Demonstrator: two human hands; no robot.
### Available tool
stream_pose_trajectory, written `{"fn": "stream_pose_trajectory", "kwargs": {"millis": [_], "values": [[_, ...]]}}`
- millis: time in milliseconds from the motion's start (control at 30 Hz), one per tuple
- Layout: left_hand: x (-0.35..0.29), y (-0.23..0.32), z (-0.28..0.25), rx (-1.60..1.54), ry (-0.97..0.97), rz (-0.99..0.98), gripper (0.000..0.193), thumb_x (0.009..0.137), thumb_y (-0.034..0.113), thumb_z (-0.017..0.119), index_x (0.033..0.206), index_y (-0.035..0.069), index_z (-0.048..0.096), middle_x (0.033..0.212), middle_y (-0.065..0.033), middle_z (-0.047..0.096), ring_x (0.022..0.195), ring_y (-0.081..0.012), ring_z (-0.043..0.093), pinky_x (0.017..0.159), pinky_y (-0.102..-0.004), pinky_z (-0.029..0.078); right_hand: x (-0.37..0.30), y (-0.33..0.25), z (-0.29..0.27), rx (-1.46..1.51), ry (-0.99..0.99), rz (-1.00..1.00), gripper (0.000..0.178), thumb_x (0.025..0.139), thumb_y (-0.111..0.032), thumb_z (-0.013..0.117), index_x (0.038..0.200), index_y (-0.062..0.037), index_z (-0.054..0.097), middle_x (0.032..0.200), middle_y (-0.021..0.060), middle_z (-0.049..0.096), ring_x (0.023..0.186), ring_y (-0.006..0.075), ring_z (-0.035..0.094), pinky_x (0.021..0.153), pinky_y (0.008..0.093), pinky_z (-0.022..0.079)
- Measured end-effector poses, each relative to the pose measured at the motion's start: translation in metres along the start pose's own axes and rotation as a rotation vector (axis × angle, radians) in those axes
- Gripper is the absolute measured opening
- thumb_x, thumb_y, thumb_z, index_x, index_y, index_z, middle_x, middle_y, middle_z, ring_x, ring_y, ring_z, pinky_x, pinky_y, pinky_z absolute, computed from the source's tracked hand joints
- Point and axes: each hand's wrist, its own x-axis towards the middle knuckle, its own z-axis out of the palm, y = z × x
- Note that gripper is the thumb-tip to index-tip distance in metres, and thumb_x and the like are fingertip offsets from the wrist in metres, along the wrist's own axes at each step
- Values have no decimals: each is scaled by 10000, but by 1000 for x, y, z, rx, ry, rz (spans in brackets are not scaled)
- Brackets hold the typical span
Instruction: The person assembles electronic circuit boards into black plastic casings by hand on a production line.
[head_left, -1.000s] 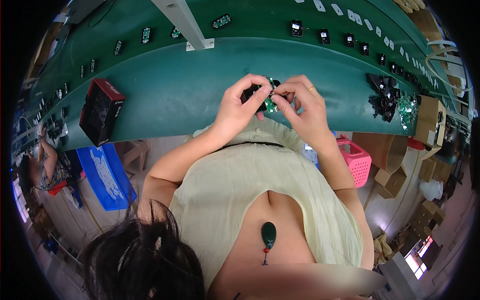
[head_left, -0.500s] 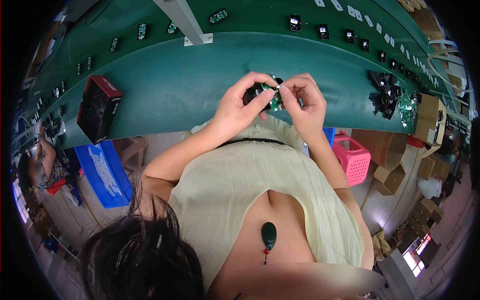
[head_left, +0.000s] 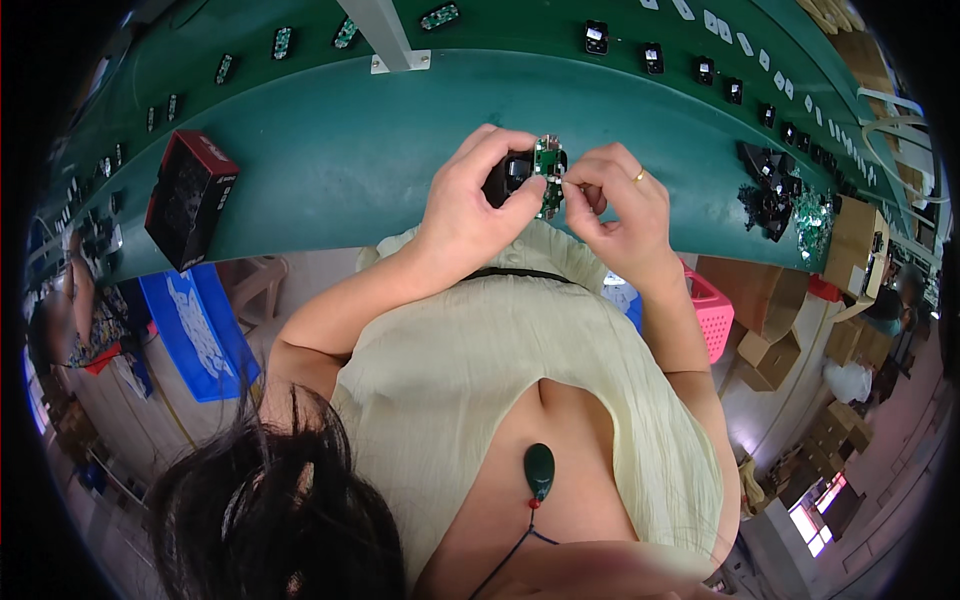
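Note:
My left hand grips a black plastic housing with a green circuit board at its right side. The thumb lies across the front of it, and the fingers curl behind. Small pale parts dot the board. My right hand is closed in a pinch at the board's right edge, thumb and index together. Whatever is between those fingertips is too small to make out.
A black and red box stands at the table's left. Black parts and small green boards are heaped at right beside a cardboard box. Several units line the green belt beyond a metal post.
My right hand has moved slightly right, and its pinch has shifted to the board's edge. My left hand has turned the board more upright, leaving more of it and the housing visible.

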Motion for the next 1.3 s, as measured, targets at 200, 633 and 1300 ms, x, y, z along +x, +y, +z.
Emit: {"fn": "stream_pose_trajectory", "kwargs": {"millis": [200, 633, 1300], "values": [[-1, 3, -1, 38, 17, 64, 229, 709, 34, 596, 929, 35, 532, 832, -93, 514, 710, -215, 530, 640, -286, 439, -2, 1, 4, -178, 40, -131, 238, 596, 41, 625, 797, -33, 521, 769, 75, 529, 658, 228, 545, 526, 301, 466], [-5, 0, -1, -87, -59, -61, 169, 758, 64, 544, 917, 27, 503, 804, -98, 483, 674, -212, 489, 612, -297, 409, -3, -4, 1, -351, -52, -338, 357, 533, -6, 655, 863, -8, 519, 824, 90, 491, 654, 230, 519, 508, 304, 459], [2, -6, 10, -277, 1, -52, 312, 808, 41, 509, 1112, 31, 438, 926, -100, 498, 887, -161, 507, 792, -271, 410, -9, -4, 18, 74, 193, 174, 399, 714, -57, 674, 1080, -38, 517, 823, 80, 520, 587, 145, 508, 489, 254, 446]]}}
